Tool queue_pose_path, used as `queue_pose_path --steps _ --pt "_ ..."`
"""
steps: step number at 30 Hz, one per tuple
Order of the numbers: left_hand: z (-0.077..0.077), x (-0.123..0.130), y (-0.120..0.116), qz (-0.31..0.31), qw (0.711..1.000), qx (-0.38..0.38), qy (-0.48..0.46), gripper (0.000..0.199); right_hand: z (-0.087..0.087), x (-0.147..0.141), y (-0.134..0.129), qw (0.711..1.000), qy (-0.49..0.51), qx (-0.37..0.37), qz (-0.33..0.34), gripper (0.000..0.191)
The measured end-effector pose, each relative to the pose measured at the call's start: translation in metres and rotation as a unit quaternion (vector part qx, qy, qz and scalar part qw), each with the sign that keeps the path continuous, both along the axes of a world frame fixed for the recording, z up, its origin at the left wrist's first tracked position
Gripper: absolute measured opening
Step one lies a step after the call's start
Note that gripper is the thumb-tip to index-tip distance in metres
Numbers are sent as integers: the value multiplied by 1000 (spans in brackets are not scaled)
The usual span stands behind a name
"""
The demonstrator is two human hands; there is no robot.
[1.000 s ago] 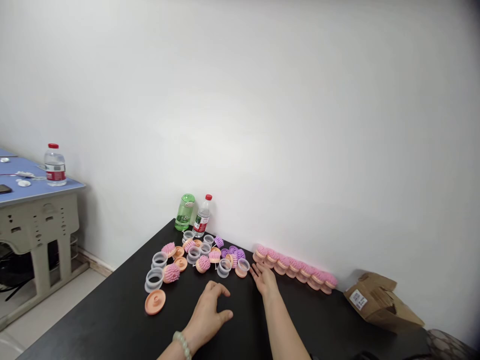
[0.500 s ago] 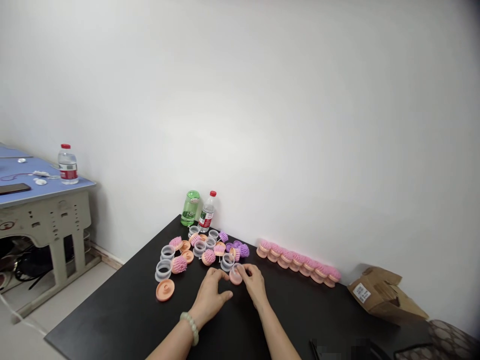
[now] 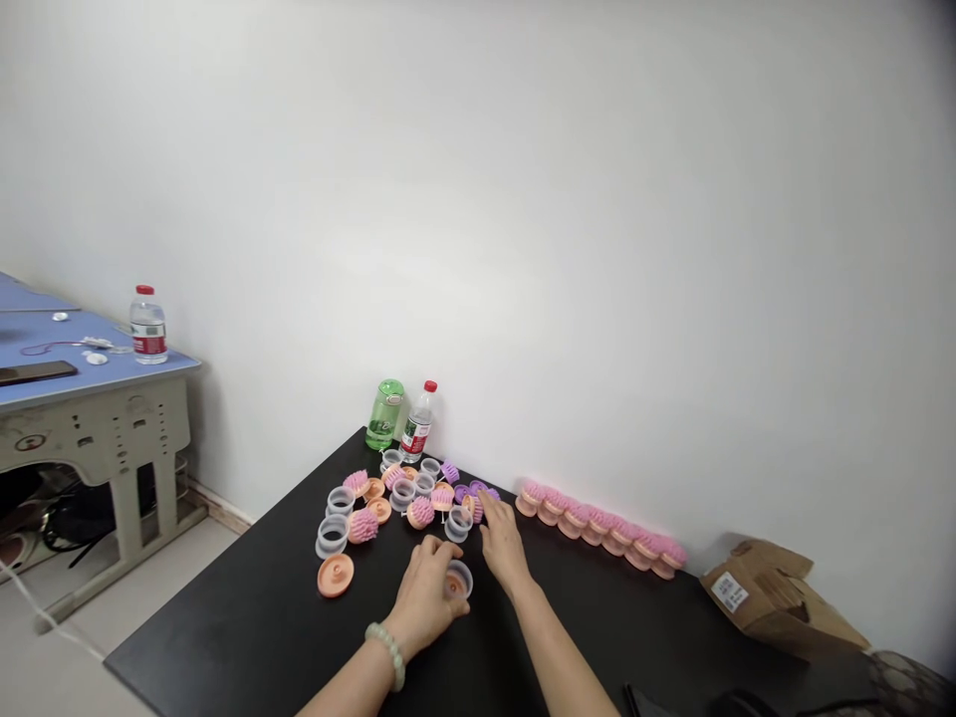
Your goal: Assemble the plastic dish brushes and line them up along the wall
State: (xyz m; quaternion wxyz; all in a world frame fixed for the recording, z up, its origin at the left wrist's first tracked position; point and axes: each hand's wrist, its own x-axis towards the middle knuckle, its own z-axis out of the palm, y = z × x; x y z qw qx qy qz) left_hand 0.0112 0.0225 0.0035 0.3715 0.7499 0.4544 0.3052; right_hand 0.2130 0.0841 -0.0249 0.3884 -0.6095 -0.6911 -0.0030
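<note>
My left hand (image 3: 427, 588), a beaded bracelet on its wrist, grips a translucent plastic cup (image 3: 464, 576) with an orange piece inside it, low over the black table. Slightly to its right, my right hand (image 3: 504, 543) reaches over the table with fingers stretched out, its tips beside the pink bristle brush heads (image 3: 421, 513) and purple brush pieces (image 3: 450, 472); whether they touch any is hidden. Around these lie other translucent rings (image 3: 333, 536) and orange discs (image 3: 336, 575). Along the wall stands a row of assembled pink brushes (image 3: 601, 528).
A green bottle (image 3: 384, 414) and a water bottle (image 3: 418, 423) stand in the far corner of the black table (image 3: 246, 617). At right lies an opened cardboard box (image 3: 784, 597). A blue desk (image 3: 97, 368) bearing another water bottle (image 3: 148, 327) stands at left.
The cup has come nearer to me and is now in my left hand. My right hand has let go of it and moved away, toward the brush pieces.
</note>
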Motion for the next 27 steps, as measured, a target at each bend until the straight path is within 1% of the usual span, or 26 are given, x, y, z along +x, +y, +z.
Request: queue_pose_path --steps 3,5,7,9,11,13,17,18,20,22,23,27 --pt "1 0 0 -8 998 6 56 76 3 -8 8 999 -38 -11 9 66" --pt "0 1 1 -9 997 16 80 78 4 -12 9 999 -49 -11 -4 60" --pt "0 1 1 -11 995 23 93 72 4 -13 5 998 -54 -4 -18 46" --pt "-2 1 2 -12 994 32 102 61 2 -12 -2 998 -51 3 -24 30" --pt "-3 2 1 -12 993 47 111 50 -1 -9 -12 999 -43 9 -18 22" --pt "-5 4 1 -12 991 63 114 45 -5 -7 -20 1000 -29 12 -3 23" --pt "-7 5 0 -15 991 75 108 36 -10 -5 -30 999 15 15 29 32" --pt "-7 5 1 -15 991 76 106 34 -10 -6 -32 999 28 16 35 32" --pt "-7 4 3 -14 992 76 99 30 -11 -9 -36 997 56 20 40 24" --pt "-7 4 5 -14 993 74 90 28 -13 -12 -42 995 89 27 36 15" --pt "-7 3 5 -14 994 71 84 30 -14 -13 -45 993 107 32 30 13" --pt "-6 3 7 -17 997 54 52 39 -17 -11 -61 979 197 49 -10 23"
